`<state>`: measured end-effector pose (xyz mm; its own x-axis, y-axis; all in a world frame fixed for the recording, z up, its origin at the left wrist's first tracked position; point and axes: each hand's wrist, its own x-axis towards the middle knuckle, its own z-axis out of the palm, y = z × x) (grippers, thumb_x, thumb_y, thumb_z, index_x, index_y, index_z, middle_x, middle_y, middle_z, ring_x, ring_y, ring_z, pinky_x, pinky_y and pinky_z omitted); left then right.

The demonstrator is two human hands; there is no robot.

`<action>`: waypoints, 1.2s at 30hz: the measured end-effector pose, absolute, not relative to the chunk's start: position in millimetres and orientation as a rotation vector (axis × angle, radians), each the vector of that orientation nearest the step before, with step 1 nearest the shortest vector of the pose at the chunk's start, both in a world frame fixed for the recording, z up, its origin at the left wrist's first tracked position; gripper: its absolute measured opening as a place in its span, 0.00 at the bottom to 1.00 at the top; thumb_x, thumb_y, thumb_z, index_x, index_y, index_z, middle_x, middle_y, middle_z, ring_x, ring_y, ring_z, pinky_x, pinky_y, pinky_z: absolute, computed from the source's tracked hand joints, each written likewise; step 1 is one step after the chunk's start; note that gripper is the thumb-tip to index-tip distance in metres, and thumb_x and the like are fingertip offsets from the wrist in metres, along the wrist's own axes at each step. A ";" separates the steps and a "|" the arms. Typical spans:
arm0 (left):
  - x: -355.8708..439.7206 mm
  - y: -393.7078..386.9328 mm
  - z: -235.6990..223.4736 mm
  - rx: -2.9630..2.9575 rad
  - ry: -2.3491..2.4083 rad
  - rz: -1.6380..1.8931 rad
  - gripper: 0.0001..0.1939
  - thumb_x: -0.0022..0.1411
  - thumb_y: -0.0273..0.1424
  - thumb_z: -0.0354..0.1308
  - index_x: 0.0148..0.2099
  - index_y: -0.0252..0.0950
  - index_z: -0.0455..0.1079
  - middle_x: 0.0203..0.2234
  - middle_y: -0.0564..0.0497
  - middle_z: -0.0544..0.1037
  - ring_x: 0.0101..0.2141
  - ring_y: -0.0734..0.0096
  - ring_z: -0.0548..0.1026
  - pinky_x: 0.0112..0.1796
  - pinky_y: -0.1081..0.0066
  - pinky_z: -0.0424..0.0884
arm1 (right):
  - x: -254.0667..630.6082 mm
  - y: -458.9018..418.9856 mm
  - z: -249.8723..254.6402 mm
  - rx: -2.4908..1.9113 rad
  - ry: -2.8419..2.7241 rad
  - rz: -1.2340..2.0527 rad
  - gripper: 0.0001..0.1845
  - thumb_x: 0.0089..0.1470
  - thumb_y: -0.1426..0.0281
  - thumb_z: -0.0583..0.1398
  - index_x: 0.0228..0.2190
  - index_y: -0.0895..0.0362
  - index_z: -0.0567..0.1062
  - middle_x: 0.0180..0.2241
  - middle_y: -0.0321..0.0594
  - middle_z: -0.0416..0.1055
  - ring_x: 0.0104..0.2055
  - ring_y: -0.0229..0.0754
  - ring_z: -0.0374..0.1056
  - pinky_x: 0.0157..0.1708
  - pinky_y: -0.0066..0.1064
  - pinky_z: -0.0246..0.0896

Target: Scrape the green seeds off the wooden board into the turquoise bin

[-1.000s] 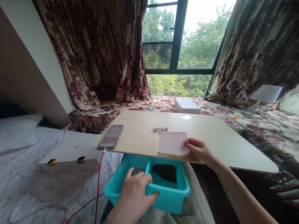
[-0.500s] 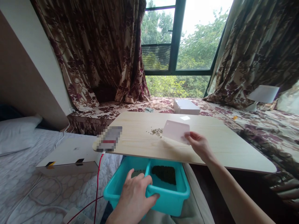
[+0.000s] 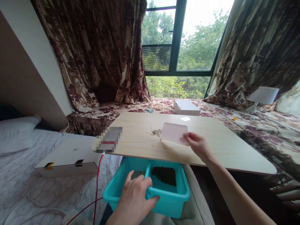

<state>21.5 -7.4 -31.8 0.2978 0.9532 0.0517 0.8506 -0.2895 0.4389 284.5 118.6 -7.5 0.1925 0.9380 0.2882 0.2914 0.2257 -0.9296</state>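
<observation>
My right hand (image 3: 198,144) pinches the right end of a thin translucent plastic sheet (image 3: 174,133), tilted over the wooden tabletop (image 3: 225,150). Just left of the sheet's edge lies a small scattered heap of greenish-brown grains (image 3: 155,133). Below the table's near edge sits a turquoise two-compartment tub (image 3: 167,194). My left hand (image 3: 137,194) grips it where the divider meets the front rim, thumb to the right and fingers over the left compartment. Dark green grains (image 3: 165,175) fill part of the right compartment. The left one, partly hidden by my hand, shows a few grains.
A blurred-out phone-like device (image 3: 110,140) lies at the table's left end, with a red cable (image 3: 97,181) hanging from it. A white box (image 3: 69,154) rests on the bed at left. Another white box (image 3: 187,107) and a lamp (image 3: 264,95) stand by the window.
The plastic sheet in my right hand has shifted slightly left, closer to the grains. My left hand stays on the tub.
</observation>
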 end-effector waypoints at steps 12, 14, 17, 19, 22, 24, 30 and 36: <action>20.8 -6.4 -32.6 2.240 1.636 0.441 0.04 0.52 0.33 0.58 0.30 0.41 0.66 0.26 0.56 0.71 0.32 0.66 0.73 0.56 0.52 0.49 | 287.3 119.3 -13.0 -1.299 -1.351 0.708 0.16 0.43 0.58 0.63 0.28 0.59 0.78 0.29 0.45 0.79 0.31 0.45 0.73 0.30 0.33 0.65; 20.6 -7.0 -33.4 2.243 1.637 0.450 0.04 0.52 0.33 0.59 0.30 0.41 0.66 0.26 0.57 0.71 0.32 0.66 0.73 0.56 0.52 0.49 | 288.2 119.9 -13.6 -1.287 -1.340 0.707 0.16 0.43 0.58 0.63 0.28 0.58 0.78 0.29 0.44 0.79 0.32 0.45 0.74 0.31 0.33 0.66; 20.4 -7.6 -34.5 2.241 1.627 0.458 0.04 0.53 0.33 0.59 0.30 0.41 0.67 0.26 0.57 0.70 0.32 0.67 0.72 0.57 0.53 0.48 | 286.1 121.2 -13.1 -1.275 -1.319 0.713 0.16 0.42 0.58 0.64 0.28 0.58 0.78 0.29 0.44 0.79 0.32 0.46 0.74 0.32 0.33 0.66; 20.3 -7.7 -34.8 2.245 1.624 0.460 0.04 0.53 0.33 0.58 0.30 0.41 0.67 0.26 0.57 0.70 0.32 0.68 0.72 0.57 0.52 0.48 | 283.4 122.2 -12.6 -1.264 -1.311 0.725 0.16 0.42 0.58 0.64 0.27 0.58 0.78 0.29 0.43 0.79 0.32 0.45 0.74 0.34 0.34 0.67; 20.0 -7.7 -34.2 2.246 1.628 0.454 0.04 0.53 0.33 0.59 0.30 0.40 0.66 0.26 0.58 0.69 0.32 0.68 0.72 0.57 0.52 0.48 | 280.9 124.0 -13.6 -1.249 -1.319 0.748 0.17 0.41 0.56 0.65 0.27 0.57 0.78 0.28 0.43 0.79 0.32 0.45 0.74 0.34 0.34 0.67; 19.8 -7.7 -33.4 2.240 1.628 0.453 0.04 0.53 0.33 0.59 0.30 0.40 0.67 0.26 0.58 0.70 0.32 0.68 0.72 0.56 0.52 0.48 | 281.9 124.3 -15.1 -1.242 -1.330 0.763 0.18 0.40 0.55 0.65 0.27 0.57 0.78 0.28 0.43 0.79 0.32 0.46 0.74 0.33 0.34 0.67; 20.1 -7.8 -30.8 2.238 1.639 0.466 0.05 0.53 0.34 0.59 0.30 0.40 0.66 0.26 0.57 0.70 0.32 0.68 0.72 0.57 0.53 0.48 | 292.6 113.3 -11.2 -1.260 -1.359 0.765 0.22 0.38 0.51 0.66 0.28 0.58 0.79 0.28 0.44 0.79 0.30 0.46 0.74 0.29 0.33 0.67; 20.0 -8.1 -32.2 2.245 1.638 0.478 0.05 0.54 0.34 0.59 0.30 0.40 0.65 0.25 0.58 0.69 0.31 0.68 0.72 0.56 0.52 0.49 | 295.0 96.4 -4.8 -1.305 -1.340 0.755 0.24 0.37 0.49 0.66 0.27 0.57 0.79 0.28 0.45 0.80 0.30 0.46 0.74 0.28 0.33 0.67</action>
<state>20.0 -8.1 -32.2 0.2863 0.9548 0.0797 0.8476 -0.2912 0.4436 295.0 96.4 -4.8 0.1675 0.9529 0.2528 0.2780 0.2004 -0.9394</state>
